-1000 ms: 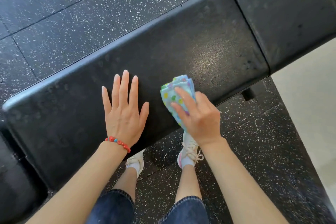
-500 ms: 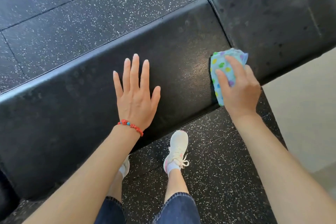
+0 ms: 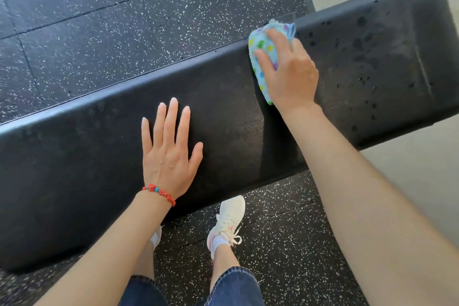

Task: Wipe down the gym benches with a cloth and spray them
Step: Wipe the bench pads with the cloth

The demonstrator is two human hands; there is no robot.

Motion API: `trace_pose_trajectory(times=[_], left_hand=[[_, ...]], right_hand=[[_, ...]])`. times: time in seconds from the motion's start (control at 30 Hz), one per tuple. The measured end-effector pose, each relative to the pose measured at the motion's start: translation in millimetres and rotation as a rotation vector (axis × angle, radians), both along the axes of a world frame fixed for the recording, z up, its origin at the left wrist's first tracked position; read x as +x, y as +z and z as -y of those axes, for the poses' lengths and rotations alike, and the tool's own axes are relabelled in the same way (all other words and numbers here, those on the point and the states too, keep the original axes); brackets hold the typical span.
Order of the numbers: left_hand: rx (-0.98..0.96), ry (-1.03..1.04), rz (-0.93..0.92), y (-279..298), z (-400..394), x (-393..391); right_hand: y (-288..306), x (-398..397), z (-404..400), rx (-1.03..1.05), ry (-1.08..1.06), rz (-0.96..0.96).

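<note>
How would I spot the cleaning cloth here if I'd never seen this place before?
Find the long black padded bench running across the speckled gym floor. Follow it toward its right end, where the right hand presses down near the far edge. The cloth is bunched under that hand: light blue with bright coloured dots, the only colourful fabric on the dark pad.

Matt black vinyl bench [image 3: 223,117], soft dotted cloth [image 3: 260,49], speckled rubber floor [image 3: 99,32].
</note>
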State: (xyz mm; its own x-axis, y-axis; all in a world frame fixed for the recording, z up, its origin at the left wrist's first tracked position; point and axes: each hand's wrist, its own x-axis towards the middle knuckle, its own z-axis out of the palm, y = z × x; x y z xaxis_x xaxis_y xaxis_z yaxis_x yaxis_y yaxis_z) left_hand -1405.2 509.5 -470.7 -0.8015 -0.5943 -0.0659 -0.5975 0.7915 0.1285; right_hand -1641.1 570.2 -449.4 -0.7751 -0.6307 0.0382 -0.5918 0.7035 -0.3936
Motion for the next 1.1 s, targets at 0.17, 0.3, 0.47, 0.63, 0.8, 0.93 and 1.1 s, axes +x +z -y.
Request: trace_pose_trajectory(times=[0.17, 0.3, 0.47, 0.63, 0.8, 0.93, 1.1], left_hand=[[0.006, 0.005, 0.004, 2, -1, -2], [0.039, 0.054, -0.009, 11, -8, -11], [0.070, -0.010, -0.063, 26, -27, -46], [0.125, -0.062, -0.062, 30, -35, -87], [0.129, -0.115, -0.030, 19, -30, -122], [0.098, -0.138, -0.030, 8, -25, -146], [0.047, -0.128, -0.015, 1, -25, -151]], right_hand=[[1, 16, -25, -0.084, -0.028, 0.043], [11, 31, -65, -0.115, 0.021, 0.061], [23, 15, -111, -0.252, -0.087, 0.093], [14, -6, -154, -0.196, -0.177, 0.043], [-2, -13, -149, -0.153, -0.105, -0.088], [0, -27, -127, -0.157, -0.017, -0.087], [5, -55, -52, -0.154, 0.062, -0.059]])
